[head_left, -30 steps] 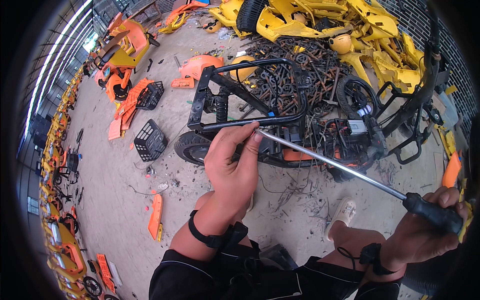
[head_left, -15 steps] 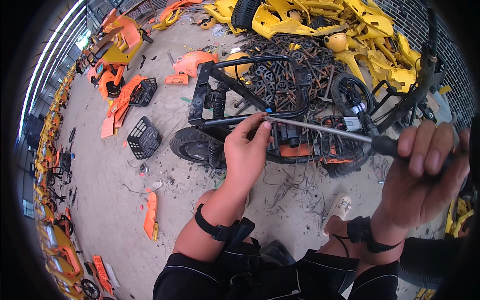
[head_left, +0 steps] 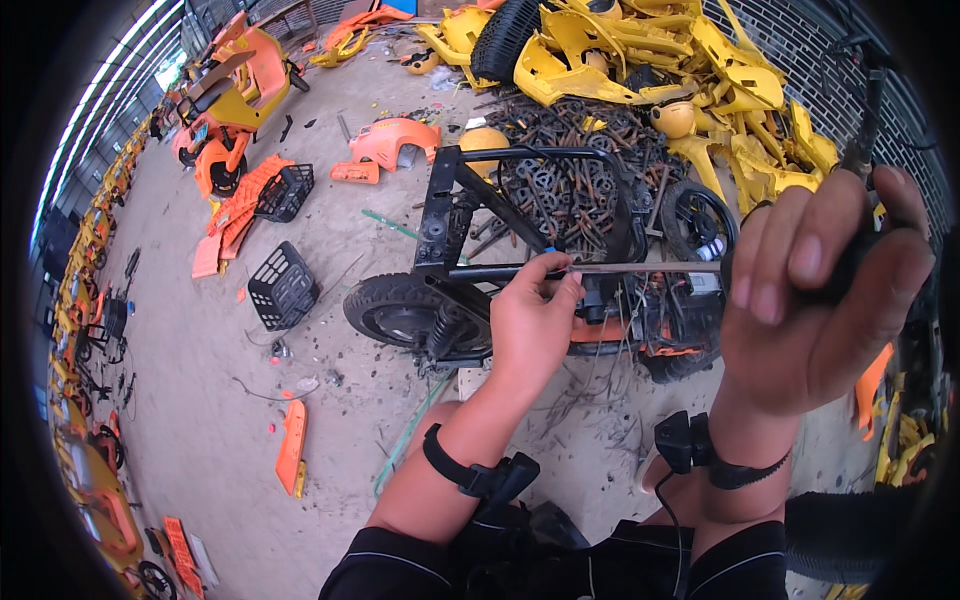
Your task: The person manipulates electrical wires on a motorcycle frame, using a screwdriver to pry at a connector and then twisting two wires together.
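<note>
A long screwdriver [head_left: 645,267] lies crosswise before me, its steel shaft level and its tip over the black scooter frame [head_left: 510,154]. My left hand [head_left: 535,325] pinches at the tip end, thumb and forefinger together beside the frame's lower tube. My right hand [head_left: 810,295] is wrapped round the dark handle, which is mostly hidden by the fingers. Below the frame are the rear wheel [head_left: 372,315], a spring shock and exposed wiring with a silver box. Whether the tip touches a fastener I cannot tell.
Behind the frame lie a heap of rusty metal parts [head_left: 560,130] and piled yellow panels [head_left: 735,70]. To the left are two black baskets [head_left: 280,290], orange panels [head_left: 290,445], a standing orange-yellow scooter [head_left: 255,65] and a long row of scooters along the wall.
The screwdriver has swung from slanting down to the right to nearly level. My right hand has risen and turned, still gripping the handle. My left hand has shifted right with the tip.
</note>
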A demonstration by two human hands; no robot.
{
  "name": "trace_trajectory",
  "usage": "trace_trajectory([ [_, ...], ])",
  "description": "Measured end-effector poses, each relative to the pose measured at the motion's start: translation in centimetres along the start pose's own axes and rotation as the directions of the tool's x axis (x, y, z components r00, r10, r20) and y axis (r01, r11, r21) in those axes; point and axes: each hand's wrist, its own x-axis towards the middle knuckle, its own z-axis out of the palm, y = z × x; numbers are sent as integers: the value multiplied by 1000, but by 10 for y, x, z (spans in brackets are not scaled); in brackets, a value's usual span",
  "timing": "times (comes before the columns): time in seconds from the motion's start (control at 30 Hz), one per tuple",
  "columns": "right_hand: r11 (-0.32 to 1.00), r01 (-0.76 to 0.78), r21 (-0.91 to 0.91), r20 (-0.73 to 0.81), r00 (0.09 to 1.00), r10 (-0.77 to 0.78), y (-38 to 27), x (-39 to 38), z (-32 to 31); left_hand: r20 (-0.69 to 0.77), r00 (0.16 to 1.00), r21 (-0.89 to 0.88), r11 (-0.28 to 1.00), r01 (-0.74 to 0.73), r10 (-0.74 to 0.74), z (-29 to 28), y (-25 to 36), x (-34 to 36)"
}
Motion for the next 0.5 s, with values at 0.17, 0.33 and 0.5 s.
trace_trajectory([
  [0.17, 996, -46, -70, -145, 989, 35, 4, 8, 19, 14, 1000, 46, 999, -21, 20, -1, 4, 1],
  [0.33, 973, -124, -193, -259, 963, 72, 11, 22, 33, 7, 999, 65, 997, -48, 47, -2, -1, 2],
  [0.5, 961, -181, -210, -240, 962, 129, 19, 38, 42, 46, 998, 95, 995, -37, 33, -4, -3, 5],
])
